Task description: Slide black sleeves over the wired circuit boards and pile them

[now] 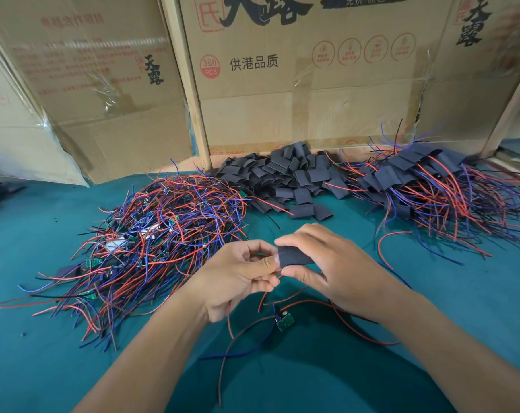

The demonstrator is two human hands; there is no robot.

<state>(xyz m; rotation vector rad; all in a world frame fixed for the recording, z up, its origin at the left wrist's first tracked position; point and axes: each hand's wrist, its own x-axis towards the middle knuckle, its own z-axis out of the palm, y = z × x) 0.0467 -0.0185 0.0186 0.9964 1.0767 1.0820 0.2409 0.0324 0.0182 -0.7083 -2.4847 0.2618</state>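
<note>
Table (461,308): one, covered in teal cloth.
Black sleeve (294,256): one in hand, flat, matte, soft-edged rectangle, held above the near centre of the table. Right hand (336,272) grips it, fingers curled over the top, thumb beneath. Left hand (238,278) pinches its left end between thumb and forefinger.
Circuit board (285,321): one loose, small green rectangle with thin red, blue and black wires, lying near, just below the hands.
Unsleeved wired boards (151,242): one tangled heap, left.
Loose sleeves (285,177): one heap, far centre.
Sleeved boards (431,186): one pile, far right.
Cardboard boxes (297,84): several, printed, upright behind.
</note>
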